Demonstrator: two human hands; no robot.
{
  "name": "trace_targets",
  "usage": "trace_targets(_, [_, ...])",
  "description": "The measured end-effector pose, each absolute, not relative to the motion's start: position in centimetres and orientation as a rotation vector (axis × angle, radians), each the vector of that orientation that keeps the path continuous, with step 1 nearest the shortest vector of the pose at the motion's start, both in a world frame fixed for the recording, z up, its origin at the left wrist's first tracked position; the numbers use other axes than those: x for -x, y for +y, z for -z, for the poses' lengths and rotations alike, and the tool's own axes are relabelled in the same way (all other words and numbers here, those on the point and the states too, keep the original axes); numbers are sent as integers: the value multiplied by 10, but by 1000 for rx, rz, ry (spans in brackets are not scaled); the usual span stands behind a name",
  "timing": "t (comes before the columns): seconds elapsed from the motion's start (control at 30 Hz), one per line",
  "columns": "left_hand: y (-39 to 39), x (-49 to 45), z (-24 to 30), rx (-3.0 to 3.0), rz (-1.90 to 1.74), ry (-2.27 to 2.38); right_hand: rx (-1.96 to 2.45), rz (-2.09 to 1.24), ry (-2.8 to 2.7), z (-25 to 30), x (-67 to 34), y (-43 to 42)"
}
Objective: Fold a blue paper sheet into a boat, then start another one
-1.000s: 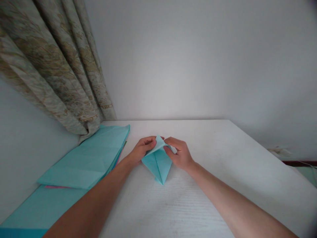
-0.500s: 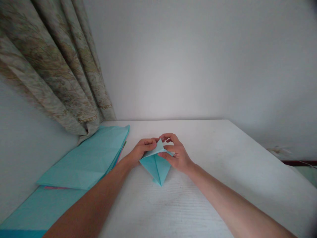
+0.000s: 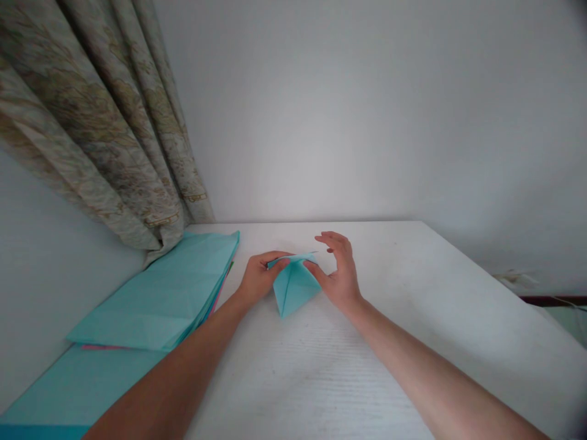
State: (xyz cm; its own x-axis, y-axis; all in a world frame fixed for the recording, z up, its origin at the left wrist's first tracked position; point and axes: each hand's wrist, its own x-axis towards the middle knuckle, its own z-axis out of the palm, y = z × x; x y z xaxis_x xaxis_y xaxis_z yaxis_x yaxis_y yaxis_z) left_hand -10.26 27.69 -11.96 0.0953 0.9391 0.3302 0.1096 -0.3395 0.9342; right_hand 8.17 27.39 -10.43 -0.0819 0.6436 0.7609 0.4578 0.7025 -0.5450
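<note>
A turquoise folded paper [image 3: 298, 287] is held above the white table, with a crease down its front and its point facing down towards me. My left hand [image 3: 260, 276] pinches its upper left edge, thumb in front and fingers behind. On the other side, my right hand [image 3: 340, 269] rests its thumb against the upper right part of the paper. The fingers of that hand are raised and spread apart from the thumb, off the paper. The back of the folded paper is hidden from view.
Turquoise paper sheets [image 3: 160, 293] lie stacked at the left of the white table [image 3: 413, 318], with pink and blue edges showing. A patterned curtain [image 3: 114, 110] hangs over the stack's back corner. Behind the table rises a pale wall [image 3: 321, 122].
The paper has tilted up, and its lower point has moved up and left. My right hand's fingers have lifted off and opened, while its thumb stays on the paper.
</note>
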Motion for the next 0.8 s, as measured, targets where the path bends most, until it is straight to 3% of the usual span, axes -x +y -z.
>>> trace_targets(0.37, [282, 102, 122, -1503, -1307, 1156, 870, -129, -1769, 108, -83, 276])
trace_targets(0.5, [286, 109, 126, -1367, -1452, 1378, 890, -169, -1808, 106, -82, 274])
trace_targets(0.8, [284, 109, 119, -1148, -1554, 1414, 608, -369, -2401, 112, -75, 267])
